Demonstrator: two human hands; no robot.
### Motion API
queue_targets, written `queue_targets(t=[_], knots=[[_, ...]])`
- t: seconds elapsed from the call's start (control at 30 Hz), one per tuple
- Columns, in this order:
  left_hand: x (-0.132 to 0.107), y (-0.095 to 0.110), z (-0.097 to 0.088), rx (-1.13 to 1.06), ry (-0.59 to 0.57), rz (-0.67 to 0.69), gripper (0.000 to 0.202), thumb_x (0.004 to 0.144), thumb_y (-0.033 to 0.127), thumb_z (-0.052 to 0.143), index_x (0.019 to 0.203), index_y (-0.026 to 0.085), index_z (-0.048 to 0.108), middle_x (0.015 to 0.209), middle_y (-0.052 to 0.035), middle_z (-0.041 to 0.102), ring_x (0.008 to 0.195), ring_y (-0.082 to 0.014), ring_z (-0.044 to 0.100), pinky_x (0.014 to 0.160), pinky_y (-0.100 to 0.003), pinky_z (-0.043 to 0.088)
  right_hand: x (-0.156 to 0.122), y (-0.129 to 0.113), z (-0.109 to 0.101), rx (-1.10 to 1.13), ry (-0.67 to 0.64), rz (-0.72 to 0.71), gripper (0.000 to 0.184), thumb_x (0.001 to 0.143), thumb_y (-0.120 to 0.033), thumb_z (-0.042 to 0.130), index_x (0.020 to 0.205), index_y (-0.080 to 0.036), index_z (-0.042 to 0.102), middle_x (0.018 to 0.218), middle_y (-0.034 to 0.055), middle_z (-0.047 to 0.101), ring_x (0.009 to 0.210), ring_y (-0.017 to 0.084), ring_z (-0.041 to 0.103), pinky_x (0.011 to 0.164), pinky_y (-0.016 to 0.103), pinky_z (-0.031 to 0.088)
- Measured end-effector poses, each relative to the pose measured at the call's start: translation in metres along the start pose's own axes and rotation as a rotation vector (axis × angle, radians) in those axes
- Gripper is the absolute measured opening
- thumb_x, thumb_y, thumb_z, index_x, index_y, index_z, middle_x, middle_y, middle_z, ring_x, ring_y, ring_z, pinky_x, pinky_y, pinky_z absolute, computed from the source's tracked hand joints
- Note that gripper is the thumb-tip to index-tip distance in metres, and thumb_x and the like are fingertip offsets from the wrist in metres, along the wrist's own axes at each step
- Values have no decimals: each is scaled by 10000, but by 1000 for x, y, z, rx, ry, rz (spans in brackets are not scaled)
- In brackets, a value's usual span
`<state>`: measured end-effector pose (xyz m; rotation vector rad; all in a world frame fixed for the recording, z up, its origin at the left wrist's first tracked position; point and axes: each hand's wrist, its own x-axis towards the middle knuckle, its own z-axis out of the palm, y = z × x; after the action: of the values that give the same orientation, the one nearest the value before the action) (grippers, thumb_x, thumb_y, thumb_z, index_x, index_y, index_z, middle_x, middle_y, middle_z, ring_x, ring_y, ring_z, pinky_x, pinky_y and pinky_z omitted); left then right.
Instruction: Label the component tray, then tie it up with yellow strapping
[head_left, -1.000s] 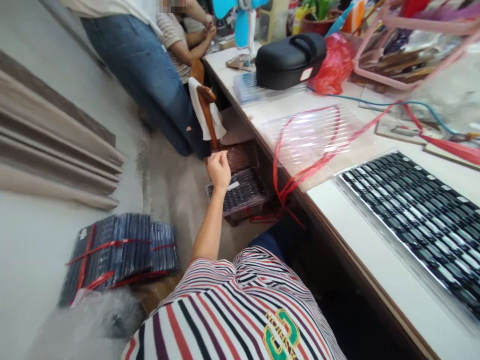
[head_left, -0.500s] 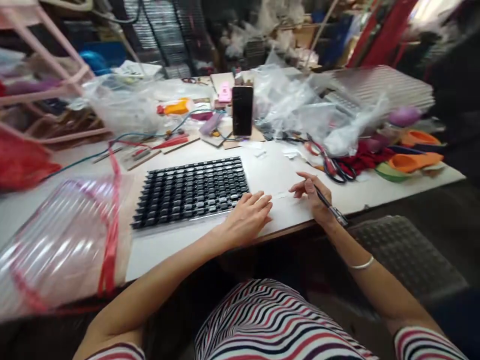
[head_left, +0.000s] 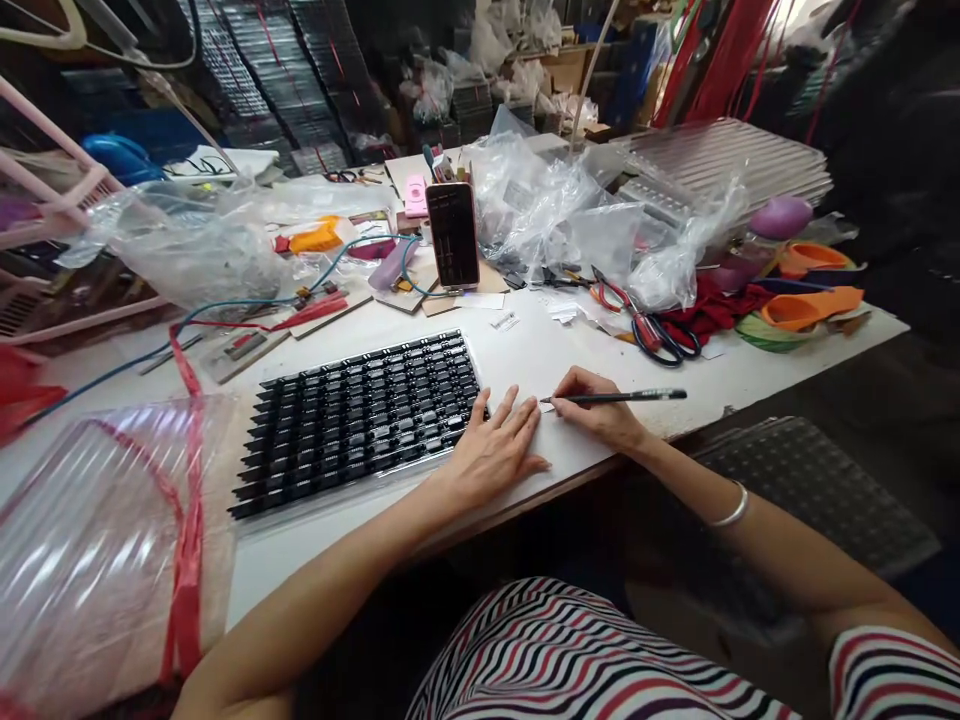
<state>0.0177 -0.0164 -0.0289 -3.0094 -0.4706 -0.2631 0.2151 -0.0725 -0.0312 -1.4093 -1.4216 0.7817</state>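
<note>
My right hand (head_left: 600, 412) grips a black pen (head_left: 637, 396), its tip touching or just above a small white paper slip (head_left: 547, 406). Lying flat with fingers spread, my left hand (head_left: 496, 446) rests on the white tabletop, fingertips by the slip, most of which seems hidden under them. Left of that hand lies a clear tray (head_left: 360, 420) filled with rows of black parts. The tray's right edge is close to my left thumb.
A phone (head_left: 453, 236) stands upright behind the tray. Scissors (head_left: 660, 338) and orange pieces (head_left: 814, 306) lie to the right. Plastic bags (head_left: 532, 200) pile up at the back. Red ribbon (head_left: 189, 540) crosses clear trays (head_left: 82, 540) at left.
My right hand has moved left to the slip, and the pen has swung from lying back in the hand to a writing grip. My left hand has flattened. The camera view has shifted.
</note>
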Motion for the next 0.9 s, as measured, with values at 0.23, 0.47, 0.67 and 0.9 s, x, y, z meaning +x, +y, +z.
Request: queue_targets(t=[0.23,0.47,0.67,0.9], knots=[[-1,5,-1,-17,-3,-22,641,892,596,303,1317,139,451,1402,-117,429,1349,-311,275,1082,-560,172,-4,0,3,-182,36,-66,146,760,-219,534,622,-194,498,549,-33,480,521,110,408,497,247,327],[0,4,-3,-32,-21,-20,623,915,567,270,1318,127,445,1411,-115,417,1353,-313,262,1083,-560,157,-6,4,5,-211,-7,-81,154,783,-216,524,632,-189,507,555,-32,478,524,107,402,501,244,329],[-1,4,-1,-33,-16,-19,653,900,589,285,1322,116,439,1411,-116,417,1356,-316,254,1076,-577,171,-5,7,5,-235,-22,-119,179,806,-220,513,630,-185,505,561,-31,487,520,103,403,509,239,336],[0,4,-3,-38,-29,-20,661,892,603,282,1309,119,451,1401,-129,427,1351,-318,266,1071,-579,178,-4,5,4,-232,-29,-132,165,788,-187,514,624,-179,499,551,-36,474,516,96,399,508,234,327]])
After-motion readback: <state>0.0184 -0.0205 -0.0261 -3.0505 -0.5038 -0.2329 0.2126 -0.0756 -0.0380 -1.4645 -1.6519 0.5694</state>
